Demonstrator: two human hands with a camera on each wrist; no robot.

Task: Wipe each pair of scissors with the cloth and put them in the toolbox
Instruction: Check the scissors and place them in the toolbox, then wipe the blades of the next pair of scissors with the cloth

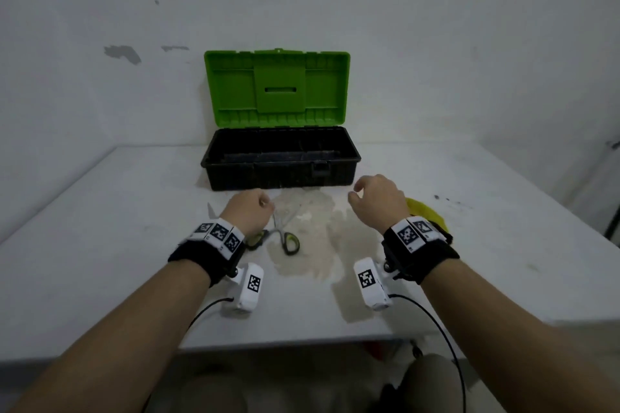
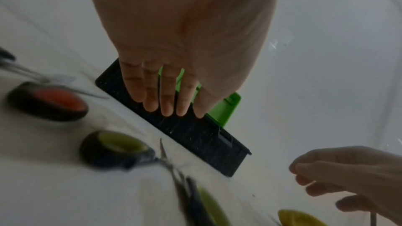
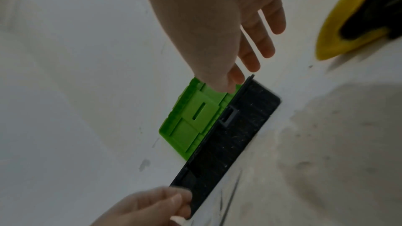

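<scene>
The green-handled scissors (image 1: pixel 283 235) lie on the table (image 1: pixel 100 245) at 6 o'clock from the open toolbox (image 1: pixel 280 157), blades apart, with a red-handled pair (image 2: pixel 50 100) just beside them at 9 o'clock. The left hand (image 1: pixel 250 211) hovers above them, fingers loosely extended and holding nothing; the right hand (image 1: pixel 377 199) is relaxed and empty, with the yellow cloth (image 1: pixel 426 211) at its 3 o'clock. Risk: reaching onto the splayed blades could nick a finger, and binning a pair unwiped would skip a step.
</scene>
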